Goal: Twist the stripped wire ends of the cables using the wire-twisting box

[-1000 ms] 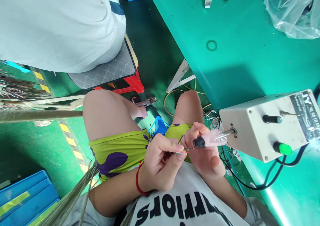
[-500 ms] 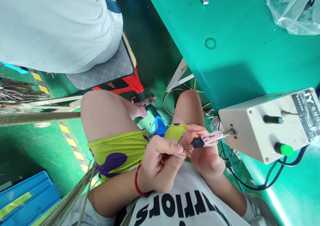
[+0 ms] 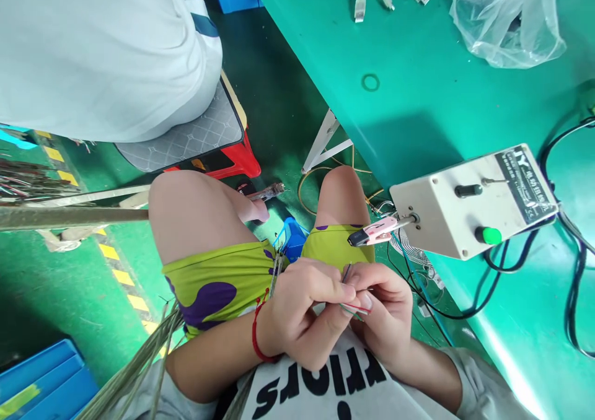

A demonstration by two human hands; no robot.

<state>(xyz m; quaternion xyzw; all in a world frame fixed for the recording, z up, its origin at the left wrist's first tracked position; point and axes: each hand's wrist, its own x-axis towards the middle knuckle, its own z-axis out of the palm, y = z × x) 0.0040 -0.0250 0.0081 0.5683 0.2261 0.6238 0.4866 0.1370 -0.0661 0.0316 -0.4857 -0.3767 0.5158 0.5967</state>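
Both hands meet above my lap in a pinch. My left hand [image 3: 311, 308], with a red cord bracelet [image 3: 256, 327] at the wrist, is closed on thin coloured wires [image 3: 359, 308]. Red, green and dark strands stick out between the fingertips. Fingers of my right hand [image 3: 383, 302] are closed on the same wires, touching the left fingertips. Just above the hands is a pink clip [image 3: 382, 229] with a black tip, mounted on the metal shaft of a white machine box [image 3: 432, 215]. No hand touches the clip, and nothing visible hangs from it.
On the green table [image 3: 418, 116] lie USB plugs [image 3: 360, 5] and a clear plastic bag [image 3: 509, 23]. Black cables [image 3: 571, 284] run around the box. A person in white [image 3: 111, 61] sits on a stool [image 3: 186, 147] at left. Grey cables [image 3: 134, 352] hang beside my left arm.
My right hand has come away from the clip, down and toward the left hand, and now pinches the wires. The view has shifted, so the box appears further left and higher.
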